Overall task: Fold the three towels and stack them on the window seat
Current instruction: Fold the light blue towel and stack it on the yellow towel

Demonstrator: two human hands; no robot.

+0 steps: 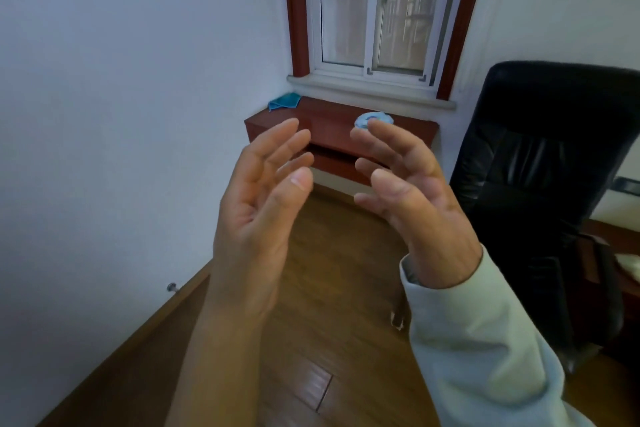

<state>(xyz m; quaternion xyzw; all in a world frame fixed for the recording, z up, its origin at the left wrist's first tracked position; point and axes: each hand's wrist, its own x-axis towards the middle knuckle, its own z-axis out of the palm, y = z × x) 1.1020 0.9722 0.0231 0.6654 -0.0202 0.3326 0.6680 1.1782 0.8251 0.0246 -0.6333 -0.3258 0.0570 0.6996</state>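
We've got left hand [258,184] and right hand [405,184] raised mid-frame, palms facing, fingers spread, both empty. On the window seat [332,126], upper centre: teal towel [284,101] at its left end, pale blue bundle [373,120] partly behind right fingertips.

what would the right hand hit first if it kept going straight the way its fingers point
Probably the pale blue bundle on the red-brown window seat: the right hand is open, empty, fingers aimed at it. The way looks free, though depth is unclear.
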